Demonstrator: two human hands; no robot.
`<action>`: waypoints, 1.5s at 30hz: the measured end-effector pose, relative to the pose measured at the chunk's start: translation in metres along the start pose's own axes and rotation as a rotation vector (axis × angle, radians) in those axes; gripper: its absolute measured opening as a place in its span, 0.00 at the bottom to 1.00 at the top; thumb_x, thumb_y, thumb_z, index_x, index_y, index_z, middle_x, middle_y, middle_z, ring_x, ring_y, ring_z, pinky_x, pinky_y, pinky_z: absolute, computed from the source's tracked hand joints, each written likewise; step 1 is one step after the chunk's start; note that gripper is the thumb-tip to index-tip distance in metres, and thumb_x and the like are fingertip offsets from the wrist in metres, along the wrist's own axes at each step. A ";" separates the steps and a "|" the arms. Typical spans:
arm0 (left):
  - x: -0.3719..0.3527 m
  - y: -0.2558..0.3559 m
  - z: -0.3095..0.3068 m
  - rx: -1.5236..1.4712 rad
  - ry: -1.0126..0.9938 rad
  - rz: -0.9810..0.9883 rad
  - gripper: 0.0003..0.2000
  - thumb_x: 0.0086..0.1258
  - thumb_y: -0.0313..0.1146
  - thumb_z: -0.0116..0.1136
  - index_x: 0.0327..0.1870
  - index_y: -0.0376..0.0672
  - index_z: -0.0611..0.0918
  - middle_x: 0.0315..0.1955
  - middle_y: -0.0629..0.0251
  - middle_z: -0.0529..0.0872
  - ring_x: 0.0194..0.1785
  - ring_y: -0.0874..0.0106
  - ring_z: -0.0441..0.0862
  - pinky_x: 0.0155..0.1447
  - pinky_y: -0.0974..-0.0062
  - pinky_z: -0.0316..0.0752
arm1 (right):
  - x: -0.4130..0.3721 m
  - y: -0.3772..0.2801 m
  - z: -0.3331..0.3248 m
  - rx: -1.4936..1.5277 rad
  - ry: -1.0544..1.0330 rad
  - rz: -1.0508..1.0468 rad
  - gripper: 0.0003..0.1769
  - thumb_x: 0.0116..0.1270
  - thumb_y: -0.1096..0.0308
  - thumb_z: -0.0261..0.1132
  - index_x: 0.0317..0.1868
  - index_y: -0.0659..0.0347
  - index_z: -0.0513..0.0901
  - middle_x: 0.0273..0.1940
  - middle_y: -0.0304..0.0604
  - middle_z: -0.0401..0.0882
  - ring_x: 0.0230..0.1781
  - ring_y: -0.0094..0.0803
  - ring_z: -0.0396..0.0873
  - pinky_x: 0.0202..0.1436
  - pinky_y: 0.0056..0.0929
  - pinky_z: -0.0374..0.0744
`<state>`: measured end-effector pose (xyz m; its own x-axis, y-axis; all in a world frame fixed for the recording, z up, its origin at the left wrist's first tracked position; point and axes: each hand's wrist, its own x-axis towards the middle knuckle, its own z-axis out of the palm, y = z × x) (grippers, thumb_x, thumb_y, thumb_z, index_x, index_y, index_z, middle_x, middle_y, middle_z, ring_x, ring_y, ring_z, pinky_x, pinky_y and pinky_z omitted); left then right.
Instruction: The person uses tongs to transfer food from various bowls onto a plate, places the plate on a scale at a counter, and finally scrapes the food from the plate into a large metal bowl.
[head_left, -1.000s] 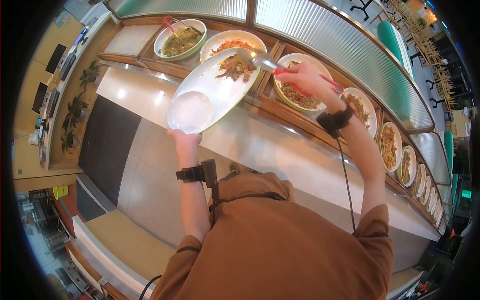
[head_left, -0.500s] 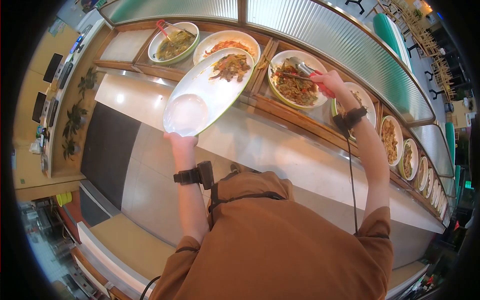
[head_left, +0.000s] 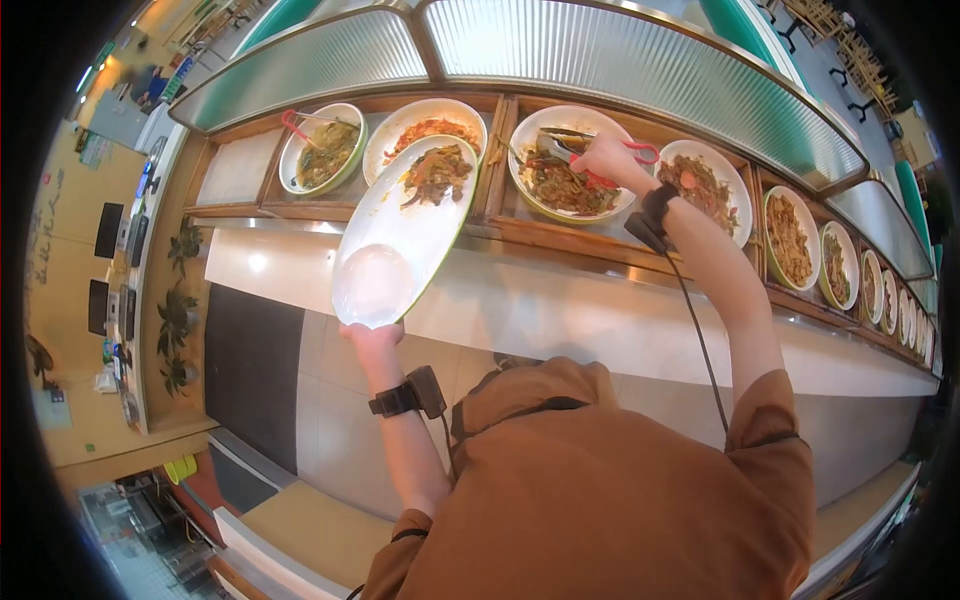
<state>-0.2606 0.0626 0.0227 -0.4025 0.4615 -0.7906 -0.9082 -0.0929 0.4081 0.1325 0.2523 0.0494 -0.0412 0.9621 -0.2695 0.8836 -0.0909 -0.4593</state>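
Observation:
My left hand point(head_left: 372, 338) grips the near end of a large oval white platter point(head_left: 410, 228) with a green edge, held tilted in front of the counter. A heap of cooked food point(head_left: 438, 176) lies at its far end, and a small pale bowl point(head_left: 374, 283) sits at its near end. My right hand point(head_left: 608, 160) is closed around red-handled tongs point(head_left: 640, 152), over a round white serving bowl point(head_left: 522, 133) of mixed stir-fried food point(head_left: 570, 190). The tongs' metal end points into the left part of that bowl; the tips are hard to make out.
Left along the wooden counter point(head_left: 400, 210) stand a bowl of reddish food point(head_left: 375, 150) and a green-rimmed bowl point(head_left: 322, 178) with tongs. More food bowls point(head_left: 793, 238) line up to the right. A ribbed glass screen point(head_left: 600, 85) rises behind them.
The view has shifted. My right hand has moved left over the serving bowl, bringing the tongs to its left part. My left hand still holds the platter, with the small bowl and food on it.

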 end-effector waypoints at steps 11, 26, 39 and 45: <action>-0.015 -0.003 0.005 0.028 0.017 0.016 0.23 0.75 0.43 0.29 0.64 0.48 0.71 0.60 0.66 0.77 0.62 0.64 0.74 0.63 0.65 0.74 | -0.005 0.024 -0.009 0.687 -0.194 0.196 0.11 0.59 0.67 0.68 0.33 0.69 0.80 0.20 0.44 0.77 0.13 0.24 0.70 0.14 0.23 0.67; -0.026 -0.007 0.007 0.055 -0.052 0.068 0.23 0.73 0.40 0.33 0.64 0.40 0.69 0.60 0.62 0.77 0.62 0.64 0.74 0.65 0.66 0.73 | -0.037 -0.042 -0.038 0.871 -0.265 -0.007 0.10 0.62 0.66 0.67 0.37 0.66 0.81 0.19 0.38 0.75 0.12 0.20 0.69 0.12 0.19 0.65; 0.008 -0.002 -0.005 0.150 -0.061 0.063 0.20 0.73 0.42 0.37 0.58 0.48 0.77 0.57 0.64 0.80 0.57 0.62 0.79 0.57 0.61 0.79 | -0.048 -0.106 0.009 0.674 -0.394 -0.067 0.15 0.59 0.63 0.69 0.24 0.69 0.81 0.15 0.41 0.74 0.09 0.23 0.68 0.11 0.21 0.62; 0.006 -0.001 -0.001 0.090 0.005 0.044 0.20 0.74 0.42 0.36 0.56 0.49 0.79 0.55 0.64 0.81 0.55 0.62 0.80 0.57 0.60 0.79 | -0.051 -0.114 0.016 0.477 -0.325 -0.148 0.18 0.54 0.61 0.69 0.21 0.71 0.80 0.15 0.43 0.74 0.10 0.26 0.69 0.12 0.25 0.65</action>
<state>-0.2620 0.0645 0.0173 -0.4424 0.4547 -0.7730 -0.8757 -0.0329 0.4818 0.0264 0.2098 0.1017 -0.3549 0.8523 -0.3843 0.5539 -0.1395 -0.8208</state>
